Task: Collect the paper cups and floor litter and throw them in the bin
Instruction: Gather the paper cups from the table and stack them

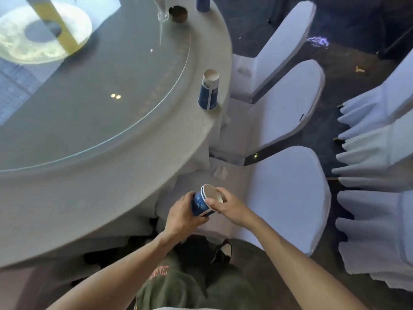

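Note:
A stack of blue-and-white paper cups (202,204) is held between both hands in front of my body, mouth tilted up and right. My left hand (183,217) wraps the stack's base and side. My right hand (225,203) pinches the rim of the top cup. Another blue paper cup (208,90) stands on the round table's edge (196,139), further ahead. A third blue cup (202,3) shows at the table's far edge. Floor litter lies to the right: a shiny crumpled wrapper (318,42) and a small yellowish scrap (360,70). Crumpled white tissue (220,172) rests on a chair seat.
White-covered chairs (288,193) crowd the table's right side, with more ruffled chair covers (375,231) at far right. A glass turntable (93,90) covers the table's middle, with a dark ashtray (178,14) and a clear glass (162,12) near its far rim. Dark carpet runs between the chair rows.

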{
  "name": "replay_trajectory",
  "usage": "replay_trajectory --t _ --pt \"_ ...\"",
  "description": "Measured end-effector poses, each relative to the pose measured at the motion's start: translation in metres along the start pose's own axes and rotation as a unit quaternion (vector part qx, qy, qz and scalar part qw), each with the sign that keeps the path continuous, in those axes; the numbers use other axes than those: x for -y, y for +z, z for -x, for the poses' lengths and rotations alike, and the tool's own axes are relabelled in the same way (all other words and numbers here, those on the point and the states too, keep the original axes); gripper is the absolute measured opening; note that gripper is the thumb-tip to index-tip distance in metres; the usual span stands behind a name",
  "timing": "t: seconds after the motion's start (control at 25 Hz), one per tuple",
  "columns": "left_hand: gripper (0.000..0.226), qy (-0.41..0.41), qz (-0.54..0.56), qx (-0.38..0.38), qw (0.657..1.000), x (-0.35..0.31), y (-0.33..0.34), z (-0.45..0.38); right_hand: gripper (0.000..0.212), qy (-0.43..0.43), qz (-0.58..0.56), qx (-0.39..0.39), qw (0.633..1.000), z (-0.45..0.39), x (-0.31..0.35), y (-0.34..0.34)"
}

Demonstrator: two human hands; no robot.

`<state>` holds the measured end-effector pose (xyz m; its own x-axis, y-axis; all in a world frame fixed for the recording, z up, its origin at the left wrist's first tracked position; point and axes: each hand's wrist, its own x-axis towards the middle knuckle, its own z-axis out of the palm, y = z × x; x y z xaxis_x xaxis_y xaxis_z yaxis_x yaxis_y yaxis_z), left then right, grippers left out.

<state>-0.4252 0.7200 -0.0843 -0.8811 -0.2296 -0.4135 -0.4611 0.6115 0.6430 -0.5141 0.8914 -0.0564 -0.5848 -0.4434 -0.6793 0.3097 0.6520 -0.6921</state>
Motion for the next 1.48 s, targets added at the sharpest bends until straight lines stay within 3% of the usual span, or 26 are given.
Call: replay_trajectory --t 0.2,0.44,0.72,0.88,0.96,1.2,1.48 --pt "0.080 -0.051 0.018 0.014 0.998 0.001 0.026 -0.003 0.077 0.008 0.023 0.021 0.999 -0.014 -0.013 -0.006" --pt "0.084 -0.033 0.054 0.085 0.994 0.006 0.026 -0.038 0.076 0.045 0.046 0.005 0.998 -0.035 -0.009 -0.012" --pt "0.083 -0.052 0.095 0.116 0.987 0.012 0.010 -0.077 0.067 0.057 0.096 0.037 0.993 -0.061 0.035 -0.032" --pt "0.087 -0.094 0.116 0.124 0.981 0.027 0.012 -0.094 0.068 0.052 0.127 -0.055 0.989 -0.130 0.018 -0.059" --pt "0.087 -0.121 0.112 0.126 0.978 0.039 0.020 -0.100 0.063 0.064 0.186 -0.079 0.977 -0.177 -0.005 -0.072" --pt "0.075 -0.142 0.104 0.144 0.974 0.071 0.061 -0.138 0.077 0.051 0.397 0.022 0.916 -0.305 -0.088 -0.069" --pt "0.082 -0.196 0.122 0.136 0.964 0.095 0.098 -0.166 0.079 0.068 0.519 0.057 0.850 -0.325 -0.189 -0.019"
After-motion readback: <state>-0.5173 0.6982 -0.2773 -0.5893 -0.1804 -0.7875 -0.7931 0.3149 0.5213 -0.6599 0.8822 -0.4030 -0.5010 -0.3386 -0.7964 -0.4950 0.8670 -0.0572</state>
